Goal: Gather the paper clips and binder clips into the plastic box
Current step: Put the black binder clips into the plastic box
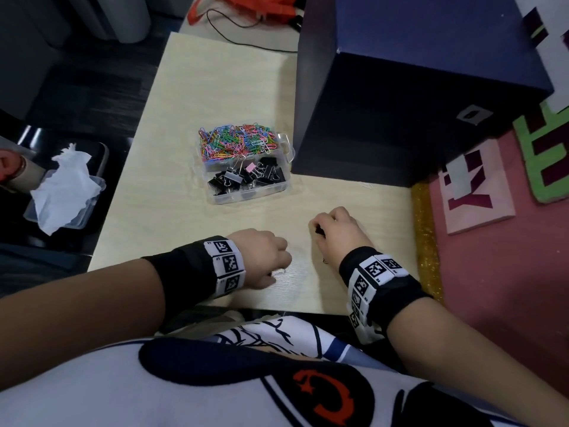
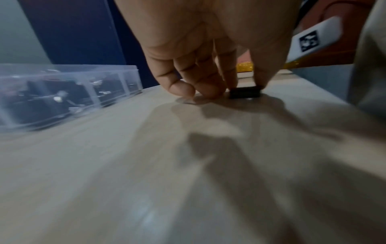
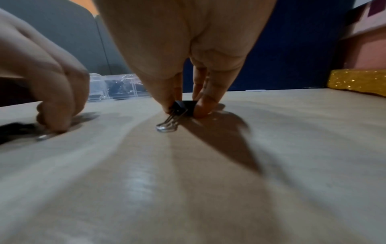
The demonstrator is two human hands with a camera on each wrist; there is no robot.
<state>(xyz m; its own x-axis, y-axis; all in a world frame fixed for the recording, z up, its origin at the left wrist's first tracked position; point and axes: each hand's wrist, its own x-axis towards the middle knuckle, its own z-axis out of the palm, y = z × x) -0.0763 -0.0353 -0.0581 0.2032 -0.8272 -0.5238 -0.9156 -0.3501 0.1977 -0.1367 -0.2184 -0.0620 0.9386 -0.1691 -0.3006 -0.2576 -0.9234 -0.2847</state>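
The clear plastic box (image 1: pixel 284 149) stands mid-table; coloured paper clips (image 1: pixel 237 143) fill its far compartment and black binder clips (image 1: pixel 246 178) its near one. My right hand (image 1: pixel 320 232) pinches a black binder clip (image 3: pixel 184 106) against the table, the clip's wire handles pointing back at the wrist. My left hand (image 1: pixel 277 268) is curled just left of it and pinches a second black binder clip (image 2: pixel 244 92) between thumb and finger, also on the table. A lone white paper clip (image 1: pixel 366 185) lies by the dark box.
A tall dark blue box (image 1: pixel 415 87) stands at the back right, close to the plastic box. A gold glitter strip (image 1: pixel 426 241) borders the table's right edge. Off the left edge sits a clear container with tissue (image 1: pixel 67 192).
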